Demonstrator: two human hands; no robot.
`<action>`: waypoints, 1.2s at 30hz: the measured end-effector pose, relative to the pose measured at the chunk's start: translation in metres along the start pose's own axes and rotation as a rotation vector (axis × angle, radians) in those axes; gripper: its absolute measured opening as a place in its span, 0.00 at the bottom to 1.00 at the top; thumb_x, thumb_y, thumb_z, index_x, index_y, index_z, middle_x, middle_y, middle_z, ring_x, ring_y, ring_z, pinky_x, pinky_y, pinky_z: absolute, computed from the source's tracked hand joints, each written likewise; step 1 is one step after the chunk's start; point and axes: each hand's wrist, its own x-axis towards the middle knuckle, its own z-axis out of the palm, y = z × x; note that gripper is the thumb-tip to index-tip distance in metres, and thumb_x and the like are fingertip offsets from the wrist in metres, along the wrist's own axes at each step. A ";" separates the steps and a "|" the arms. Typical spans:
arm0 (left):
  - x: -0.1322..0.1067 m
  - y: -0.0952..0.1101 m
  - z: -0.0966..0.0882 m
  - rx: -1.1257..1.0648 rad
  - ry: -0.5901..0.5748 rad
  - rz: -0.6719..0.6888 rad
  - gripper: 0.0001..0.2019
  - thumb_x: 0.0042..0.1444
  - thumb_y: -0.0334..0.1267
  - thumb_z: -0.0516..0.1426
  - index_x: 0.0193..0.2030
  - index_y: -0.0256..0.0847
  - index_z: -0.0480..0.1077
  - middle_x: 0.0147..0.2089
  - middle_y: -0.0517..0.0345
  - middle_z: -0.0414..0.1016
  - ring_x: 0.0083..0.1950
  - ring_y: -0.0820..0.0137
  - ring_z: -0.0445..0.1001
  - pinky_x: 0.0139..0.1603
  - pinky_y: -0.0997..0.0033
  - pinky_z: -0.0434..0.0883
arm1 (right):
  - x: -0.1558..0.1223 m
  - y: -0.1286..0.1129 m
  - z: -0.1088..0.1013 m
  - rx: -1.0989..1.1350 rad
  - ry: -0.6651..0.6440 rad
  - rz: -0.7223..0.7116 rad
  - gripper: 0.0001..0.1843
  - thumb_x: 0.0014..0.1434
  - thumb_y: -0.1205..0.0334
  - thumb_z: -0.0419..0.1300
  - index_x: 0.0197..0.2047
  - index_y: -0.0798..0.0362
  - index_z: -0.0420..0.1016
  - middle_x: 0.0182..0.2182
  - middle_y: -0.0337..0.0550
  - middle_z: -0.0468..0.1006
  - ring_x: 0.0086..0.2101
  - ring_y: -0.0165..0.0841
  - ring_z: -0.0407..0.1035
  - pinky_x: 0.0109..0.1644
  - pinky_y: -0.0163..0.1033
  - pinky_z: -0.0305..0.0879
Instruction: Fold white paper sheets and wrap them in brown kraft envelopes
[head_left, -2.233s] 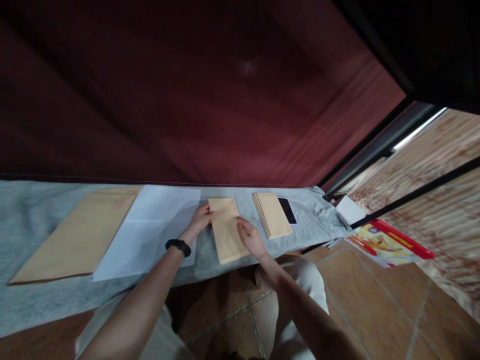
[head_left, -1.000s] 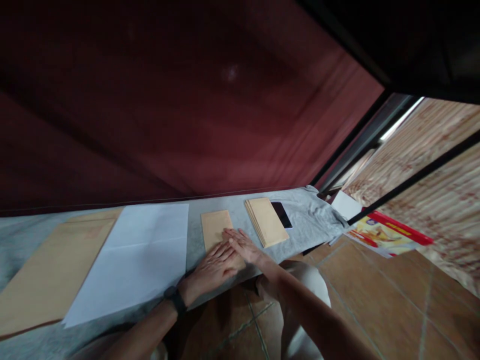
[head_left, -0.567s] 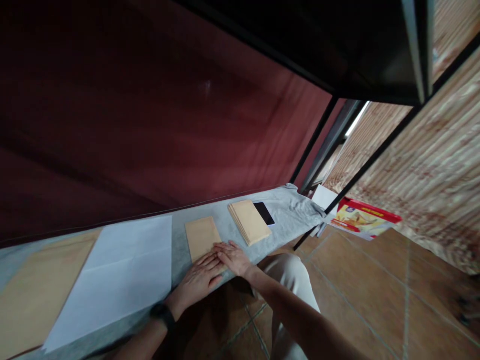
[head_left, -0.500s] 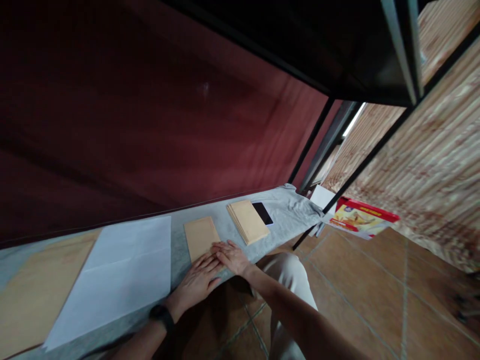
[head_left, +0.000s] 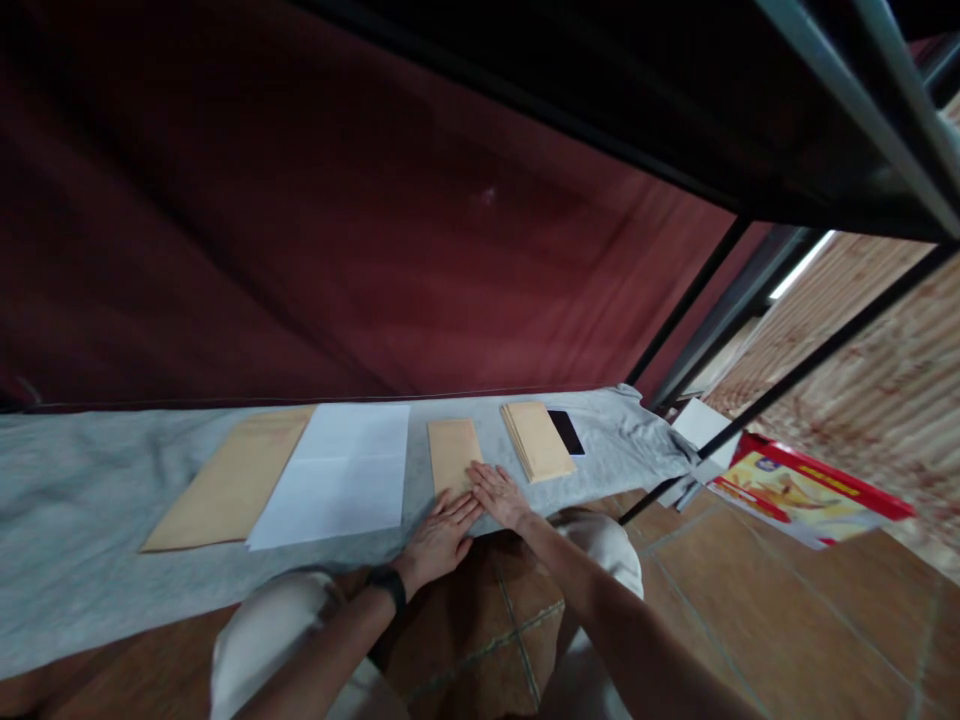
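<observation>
Both of my hands lie flat on the near end of a single tan paper envelope [head_left: 454,452] on the cloth-covered bench. My left hand [head_left: 441,540], with a dark band at the wrist, rests on its lower edge with the fingers stretched out. Beside it, my right hand [head_left: 501,497] presses down at the envelope's right corner, its fingertips close to those of the left. To the right sits a small stack of tan envelopes [head_left: 538,442]. Left of my hands lies a creased white paper sheet [head_left: 341,480], overlapping a larger tan paper sheet or envelope [head_left: 225,490].
A dark phone [head_left: 566,432] lies behind the stack. Grey cloth [head_left: 82,500] covers the narrow bench. A dark shelf [head_left: 600,90] hangs overhead, with black metal posts [head_left: 694,295] at the right. A red and yellow box [head_left: 810,490] stands near the bench's right end.
My view has swung left and back, so the bench appears further right and more of its left end shows. Both hands stay flat on the envelope.
</observation>
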 end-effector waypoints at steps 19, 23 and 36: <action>0.079 -0.110 -0.006 0.069 0.118 -0.295 0.28 0.69 0.45 0.48 0.71 0.32 0.59 0.74 0.40 0.59 0.74 0.55 0.58 0.72 0.50 0.59 | -0.004 0.001 0.011 0.117 0.208 -0.055 0.27 0.73 0.56 0.49 0.73 0.44 0.56 0.70 0.41 0.62 0.67 0.36 0.60 0.75 0.51 0.47; 0.106 -0.129 0.005 0.146 0.080 -0.349 0.30 0.69 0.49 0.46 0.73 0.36 0.57 0.75 0.45 0.58 0.77 0.56 0.52 0.76 0.49 0.50 | -0.003 -0.001 0.006 0.118 0.194 -0.062 0.26 0.73 0.57 0.49 0.72 0.47 0.58 0.70 0.44 0.62 0.67 0.36 0.60 0.74 0.51 0.47; 0.116 -0.119 0.019 0.114 0.054 -0.192 0.27 0.71 0.42 0.42 0.74 0.39 0.55 0.75 0.52 0.57 0.76 0.65 0.52 0.77 0.57 0.43 | -0.003 -0.003 -0.002 0.246 0.151 -0.036 0.26 0.72 0.58 0.49 0.70 0.48 0.62 0.67 0.47 0.67 0.66 0.39 0.61 0.74 0.54 0.49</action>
